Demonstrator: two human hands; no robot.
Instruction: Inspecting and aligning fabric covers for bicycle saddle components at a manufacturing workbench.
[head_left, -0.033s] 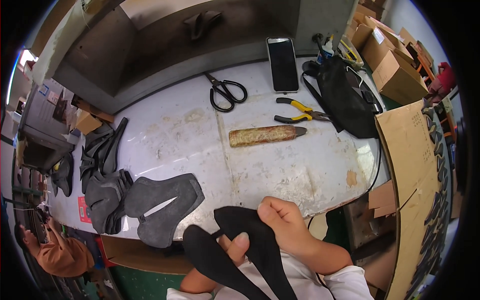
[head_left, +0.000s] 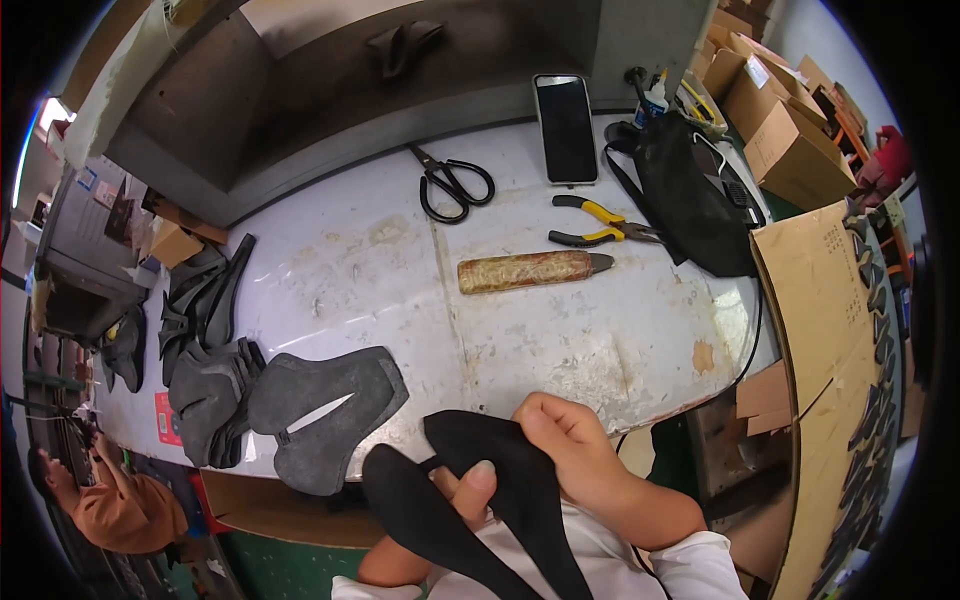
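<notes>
Both hands are at the near edge of the white workbench, busy with one black, forked shoe-upper piece held close to the body. The right hand is curled into a tight fist over the top of one leg of the piece, while the left hand comes up from beneath, its thumb pressed flat on the black material, so the two legs hang spread and can be looked over. To the left, flat on the bench, lies a grey cut upper of the same forked outline, touching a stack of dark grey pieces beside it, seemingly kept within easy reach. Farther back rest a brown-wrapped tool handle, yellow-handled pliers, black scissors and a phone, all well apart from the hands. A black bag sits at the right.
</notes>
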